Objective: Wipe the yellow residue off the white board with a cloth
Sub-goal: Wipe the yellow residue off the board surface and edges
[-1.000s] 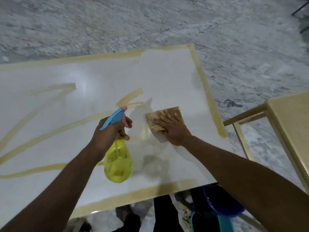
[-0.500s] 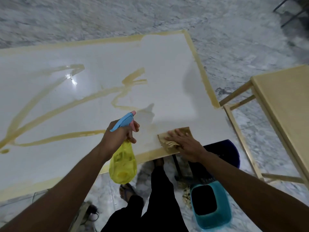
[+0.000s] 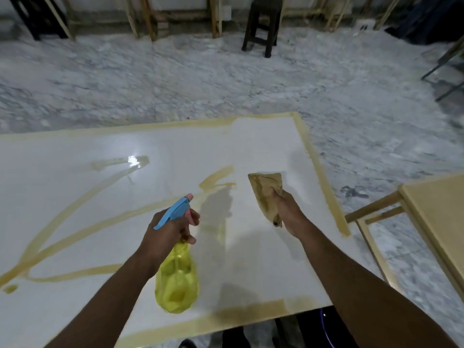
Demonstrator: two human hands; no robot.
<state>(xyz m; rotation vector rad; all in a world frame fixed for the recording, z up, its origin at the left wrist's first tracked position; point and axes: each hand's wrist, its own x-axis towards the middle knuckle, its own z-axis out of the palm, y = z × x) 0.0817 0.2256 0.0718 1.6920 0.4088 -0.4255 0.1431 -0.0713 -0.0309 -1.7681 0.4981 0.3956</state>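
Note:
A large white board (image 3: 263, 151) lies flat before me, with yellow residue (image 3: 82, 199) in long streaks across its left and middle and in a band along its edges. My right hand (image 3: 288, 212) grips a folded, yellow-stained cloth (image 3: 266, 194) and holds it lifted above the board's right part. My left hand (image 3: 170, 229) grips a yellow spray bottle (image 3: 177, 282) by its neck, the blue and pink trigger head pointing toward the board's middle. The board's right part looks mostly white.
A pale wooden table (image 3: 437, 222) stands close on the right. A dark stool (image 3: 263, 23) stands far off on the marble floor (image 3: 226, 79), with wooden frames along the back wall. A blue bucket rim (image 3: 324, 327) shows under the board's near edge.
My right hand has lifted the cloth off the board's near edge and now grips it bunched above the right part. The view has tilted up. The spray bottle stays in my left hand.

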